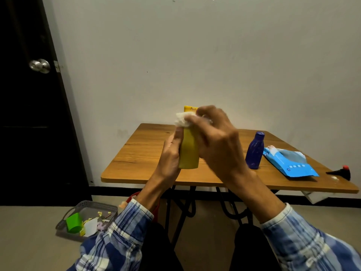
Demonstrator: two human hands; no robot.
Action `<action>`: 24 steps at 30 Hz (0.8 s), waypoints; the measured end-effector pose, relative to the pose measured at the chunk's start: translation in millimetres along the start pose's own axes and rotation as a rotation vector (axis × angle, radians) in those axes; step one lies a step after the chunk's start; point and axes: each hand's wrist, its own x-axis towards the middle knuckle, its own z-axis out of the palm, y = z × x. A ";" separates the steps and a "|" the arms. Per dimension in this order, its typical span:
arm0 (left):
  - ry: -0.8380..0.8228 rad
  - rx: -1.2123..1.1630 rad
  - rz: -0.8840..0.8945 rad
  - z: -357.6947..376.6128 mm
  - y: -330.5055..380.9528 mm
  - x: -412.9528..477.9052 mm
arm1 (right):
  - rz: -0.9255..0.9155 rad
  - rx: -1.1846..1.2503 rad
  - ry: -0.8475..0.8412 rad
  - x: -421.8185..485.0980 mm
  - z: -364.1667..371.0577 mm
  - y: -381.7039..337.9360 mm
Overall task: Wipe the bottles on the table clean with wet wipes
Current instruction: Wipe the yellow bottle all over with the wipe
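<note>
Left hand (pixel 170 151) grips a yellow-green plastic bottle (pixel 189 151) round its lower body, fingers curled on the bottle's left side; bottle upright, brighter yellow top end poking up behind the right hand (pixel 216 141). Right hand closed on a crumpled white wet wipe (pixel 182 119), pressing it vs. the bottle's upper part; wipe bunches out to the left of the fingers. Right hand is motion-blurred. Bottle sits in view over the front-centre of the wooden folding bench (pixel 140 153); can't tell if its base touches the top or is held just above.

Dark blue plastic bottle w/ blue cap (pixel 255 151) stands upright on the bench, right of centre, near the front edge, apart from both hands. Just beside it, toward the right edge, a light blue wet-wipe pack (pixel 289 163) lies flat, flap open. Further right, at the front-right corner, a small black object w/ red tip (pixel 340 173) lies on its side; too small to ID.

Both forearms bare, blue plaid sleeves (pixel 132 218) pushed back.

On the floor, left of the bench legs: grey plastic basket (pixel 88 206) w/ a green cup (pixel 74 222) + small bits. Dark door (pixel 29 114) w/ metal knob (pixel 40 65) at far left.
</note>
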 end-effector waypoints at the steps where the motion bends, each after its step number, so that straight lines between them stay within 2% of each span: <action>1: -0.016 0.015 0.008 1.1 0.6 0.4 | 0.060 0.014 0.055 3.2 -0.9 3.3; 3: -0.013 -0.001 0.006 2.3 2.2 0.8 | 0.115 0.021 0.090 6.0 -2.3 2.9; 7: 0.008 -0.073 -0.012 -1.6 2.3 1.2 | 0.030 0.022 -0.040 -8.5 -3.1 2.0; 11: -0.011 -0.066 -0.004 -0.3 5.6 2.8 | 0.233 0.108 0.119 -3.9 -16.3 23.5; 14: 0.026 -0.026 0.018 0.2 6.1 3.9 | 0.144 0.008 0.080 -10.3 -12.5 13.4; 17: 0.056 -0.008 0.012 -1.8 4.1 4.3 | 0.013 -0.008 -0.073 -21.2 -3.9 -0.4; 18: 0.056 -0.001 0.011 -2.1 5.0 4.6 | 0.011 0.010 -0.073 -18.7 -4.5 0.7; 22: -0.007 0.036 0.024 0.7 4.4 3.4 | 0.139 0.041 0.122 6.2 -13.0 15.5; 24: 0.024 0.024 0.027 2.2 3.5 3.1 | 0.062 -0.011 0.048 4.3 -10.1 7.4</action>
